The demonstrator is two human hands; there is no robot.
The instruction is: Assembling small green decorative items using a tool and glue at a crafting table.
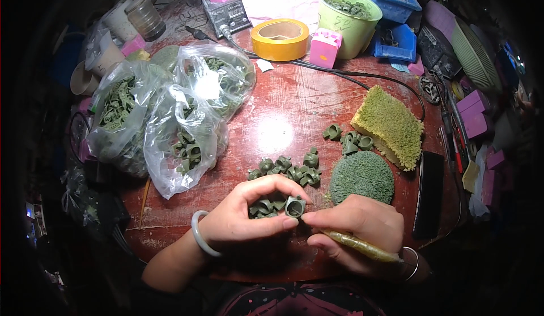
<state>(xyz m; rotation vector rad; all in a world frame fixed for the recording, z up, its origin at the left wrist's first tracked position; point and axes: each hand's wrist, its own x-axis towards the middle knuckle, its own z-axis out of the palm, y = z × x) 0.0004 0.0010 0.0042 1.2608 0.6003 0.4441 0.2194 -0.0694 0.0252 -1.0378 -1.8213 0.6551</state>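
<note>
My left hand (246, 217) pinches a small green ring-shaped wax piece (294, 206) between thumb and fingers, with more green pieces (264, 207) cupped under the palm. My right hand (354, 228) holds a slim yellowish tool (362, 247), its tip meeting the held piece. A loose pile of the same green ring pieces (292, 169) lies just beyond both hands on the reddish round table (283, 106). A pale bangle (199, 234) circles my left wrist.
Clear plastic bags (170, 112) full of green pieces sit at the left. A round green pad (362, 175) and a yellow-green sponge block (390, 124) lie at the right. A yellow tape roll (280, 38), pink box (324, 47), green cup (350, 15) and black cable (340, 73) are at the back.
</note>
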